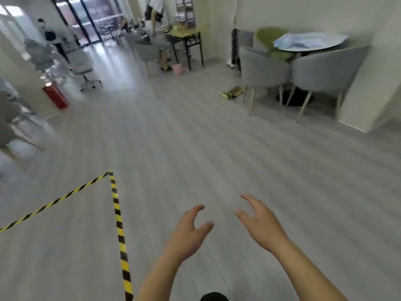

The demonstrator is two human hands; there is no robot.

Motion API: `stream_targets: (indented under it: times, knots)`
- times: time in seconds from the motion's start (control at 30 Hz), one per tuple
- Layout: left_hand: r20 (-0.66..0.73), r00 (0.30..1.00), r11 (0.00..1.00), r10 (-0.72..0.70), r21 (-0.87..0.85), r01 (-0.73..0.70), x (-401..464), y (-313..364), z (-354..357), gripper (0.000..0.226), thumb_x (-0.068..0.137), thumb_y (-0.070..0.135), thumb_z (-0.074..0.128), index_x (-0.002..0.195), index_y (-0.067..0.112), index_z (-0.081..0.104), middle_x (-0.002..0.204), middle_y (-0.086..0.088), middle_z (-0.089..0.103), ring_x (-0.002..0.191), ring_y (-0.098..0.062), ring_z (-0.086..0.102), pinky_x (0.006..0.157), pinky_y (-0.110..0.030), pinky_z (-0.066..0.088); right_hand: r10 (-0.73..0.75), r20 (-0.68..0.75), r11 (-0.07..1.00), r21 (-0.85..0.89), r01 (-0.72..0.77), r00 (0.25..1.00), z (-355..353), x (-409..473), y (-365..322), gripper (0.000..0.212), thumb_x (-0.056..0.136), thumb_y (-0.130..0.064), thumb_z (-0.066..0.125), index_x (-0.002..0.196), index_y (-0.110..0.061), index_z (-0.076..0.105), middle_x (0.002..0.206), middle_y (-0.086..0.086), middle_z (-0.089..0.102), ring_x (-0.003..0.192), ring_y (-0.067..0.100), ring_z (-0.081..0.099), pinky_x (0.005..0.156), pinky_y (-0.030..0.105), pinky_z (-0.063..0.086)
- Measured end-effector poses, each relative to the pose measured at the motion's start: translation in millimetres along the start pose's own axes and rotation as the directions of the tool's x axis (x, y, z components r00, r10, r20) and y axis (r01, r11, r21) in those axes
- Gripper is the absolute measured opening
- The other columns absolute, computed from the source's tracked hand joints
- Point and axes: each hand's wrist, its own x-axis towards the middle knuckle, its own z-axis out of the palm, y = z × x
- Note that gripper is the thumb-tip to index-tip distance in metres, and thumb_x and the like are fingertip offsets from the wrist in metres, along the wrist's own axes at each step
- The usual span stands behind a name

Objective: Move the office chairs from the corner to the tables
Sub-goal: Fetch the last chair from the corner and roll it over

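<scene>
Pink bucket [177, 69] beside black table [186, 38], contents unseen, hands [225, 230] empty

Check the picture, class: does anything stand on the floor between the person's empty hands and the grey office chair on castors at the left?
Nothing visible blocks the way. Both the left hand and right hand hover open over bare grey floor stretching to the grey swivel office chair. The yellow-and-black floor tape lies flat; the red box stands aside, left.
</scene>
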Motion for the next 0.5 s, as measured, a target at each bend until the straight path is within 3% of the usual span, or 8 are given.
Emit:
stream_targets:
  times: [0.1,0.17,0.33,0.5]
  knots:
    - [0.188,0.969,0.98,0.161,0.085,-0.18,22.5,48.6,37.6,0.057,0.092,0.05,0.058,0.144,0.039,0.037,0.151,0.01,0.034,0.138,-0.012,0.034,0.107,-0.027,0.03,0.122,-0.233,0.992,0.058,-0.111,0.965,-48.8,-28.2,32.8,0.057,0.093,-0.052,0.054,0.145,-0.033,0.042,0.152,-0.011,0.039,0.141,0.011,0.035,0.113,0.03,0.03]
    - [0.309,0.915,0.949,0.259,0.097,-0.301,27.9,76.7,64.8,0.058,0.092,0.048,0.058,0.145,0.037,0.037,0.151,0.01,0.033,0.139,-0.01,0.033,0.106,-0.025,0.029,0.211,-0.374,0.977,0.113,-0.182,0.903,-73.2,-57.9,51.4,0.057,0.093,-0.053,0.054,0.145,-0.034,0.042,0.151,-0.012,0.039,0.141,0.011,0.035,0.113,0.031,0.031]
    - [0.587,0.688,0.818,0.426,0.074,-0.57,8.1,123.0,129.3,0.058,0.091,0.048,0.059,0.144,0.038,0.037,0.151,0.013,0.033,0.14,-0.009,0.03,0.112,-0.027,0.028,0.412,-0.611,0.911,0.273,-0.309,0.676,-91.2,-147.6,83.2,0.052,0.093,-0.051,0.056,0.141,-0.035,0.045,0.149,-0.012,0.041,0.138,0.011,0.038,0.108,0.027,0.032]
    - [0.764,0.459,0.737,0.453,-0.032,-0.676,-42.1,134.6,178.8,0.056,0.091,0.048,0.059,0.142,0.042,0.037,0.15,0.015,0.034,0.14,-0.009,0.03,0.114,-0.032,0.029,0.556,-0.719,0.823,0.41,-0.393,0.416,-66.8,-251.0,86.5,0.045,0.092,-0.051,0.056,0.136,-0.04,0.05,0.143,-0.018,0.045,0.133,0.005,0.041,0.109,0.026,0.034]
